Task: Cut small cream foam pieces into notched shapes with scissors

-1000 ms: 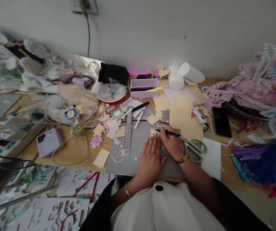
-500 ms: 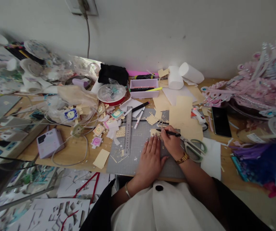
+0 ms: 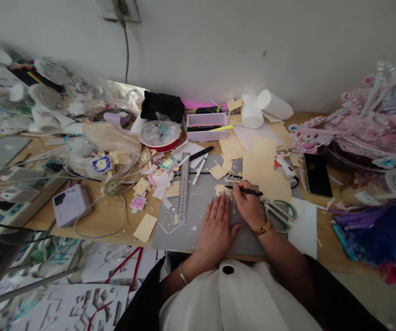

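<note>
My left hand (image 3: 217,225) lies flat, fingers stretched out, on the grey cutting mat (image 3: 173,234). Its fingertips press the lower edge of a small cream sheet (image 3: 220,188). My right hand (image 3: 248,205) grips a slim black craft knife (image 3: 251,191), whose pointed tip meets the sheet just above my left fingers. How much of the sheet lies beneath my hands is hidden. Green-handled scissors (image 3: 278,214) rest beside my right wrist. Left of my left hand lies a clear ruler (image 3: 183,188), next to a cream piece with a cut-out pattern (image 3: 173,189).
Cream sheets (image 3: 263,161), a white marker (image 3: 200,168) and a black marker (image 3: 201,153) lie beyond my hands. Further back stands a lilac tray (image 3: 206,133) of pens. A phone (image 3: 317,174) lies right; small drawn cards (image 3: 141,185), cables and a lilac device (image 3: 71,204) are left.
The craft knife in my right hand has shifted very slightly to the right and tilted a little. My left hand stays in place on the sheet.
</note>
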A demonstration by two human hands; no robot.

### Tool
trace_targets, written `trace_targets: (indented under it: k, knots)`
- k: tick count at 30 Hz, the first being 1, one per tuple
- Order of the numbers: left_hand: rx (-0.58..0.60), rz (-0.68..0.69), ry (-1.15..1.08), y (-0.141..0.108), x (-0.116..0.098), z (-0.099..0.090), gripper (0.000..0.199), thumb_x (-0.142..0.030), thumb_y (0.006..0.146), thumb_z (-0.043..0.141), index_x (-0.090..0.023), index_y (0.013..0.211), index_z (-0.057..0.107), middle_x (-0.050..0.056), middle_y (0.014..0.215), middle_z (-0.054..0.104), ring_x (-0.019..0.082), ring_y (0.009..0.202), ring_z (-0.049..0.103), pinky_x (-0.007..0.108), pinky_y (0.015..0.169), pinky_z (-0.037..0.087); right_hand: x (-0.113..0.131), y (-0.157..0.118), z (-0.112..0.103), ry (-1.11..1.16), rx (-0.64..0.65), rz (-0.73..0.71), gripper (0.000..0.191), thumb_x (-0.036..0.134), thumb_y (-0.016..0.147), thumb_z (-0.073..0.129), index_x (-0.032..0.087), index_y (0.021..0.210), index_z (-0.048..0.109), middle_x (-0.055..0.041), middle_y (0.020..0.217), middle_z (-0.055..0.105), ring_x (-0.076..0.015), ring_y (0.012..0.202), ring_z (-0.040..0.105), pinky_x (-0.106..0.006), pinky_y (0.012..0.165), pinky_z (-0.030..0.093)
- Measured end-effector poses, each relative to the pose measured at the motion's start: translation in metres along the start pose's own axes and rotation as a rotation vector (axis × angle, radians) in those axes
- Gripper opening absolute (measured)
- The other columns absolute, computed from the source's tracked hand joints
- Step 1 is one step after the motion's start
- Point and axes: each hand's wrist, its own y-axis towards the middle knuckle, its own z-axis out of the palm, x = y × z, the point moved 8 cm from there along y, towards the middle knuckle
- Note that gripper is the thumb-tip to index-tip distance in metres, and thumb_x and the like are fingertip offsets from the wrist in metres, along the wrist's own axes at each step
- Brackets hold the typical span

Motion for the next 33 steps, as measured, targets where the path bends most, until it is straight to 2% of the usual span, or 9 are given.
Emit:
trace_targets:
  k: [16,33]
  knots:
    - [0.008,-0.006,-0.036,0.0009,0.0003,0.0005,0.068,-0.048,0.097,0.042,-0.005,0.149,0.036,0.017,0.157,0.036,0.028,0.147,0.031,0.047,0.120,0.032,0.0025,0.0007,0.0020,-0.036,0.016,-0.010,0.024,0.030,0.092,0.048,0.024,0.069,0.047,0.0021,0.060,0.052,-0.0161,0.057,0.048,-0.030,0.059,0.042]
    - [-0.018,-0.001,-0.025,0.0000,0.0003,0.0004,0.069,-0.048,0.098,0.041,-0.005,0.151,0.034,0.017,0.158,0.035,0.029,0.147,0.031,0.047,0.119,0.033,-0.0033,-0.0019,-0.0015,-0.052,-0.045,0.013,0.024,0.029,0.090,0.047,0.025,0.067,0.045,0.0023,0.058,0.051,-0.0163,0.056,0.048,-0.030,0.059,0.040]
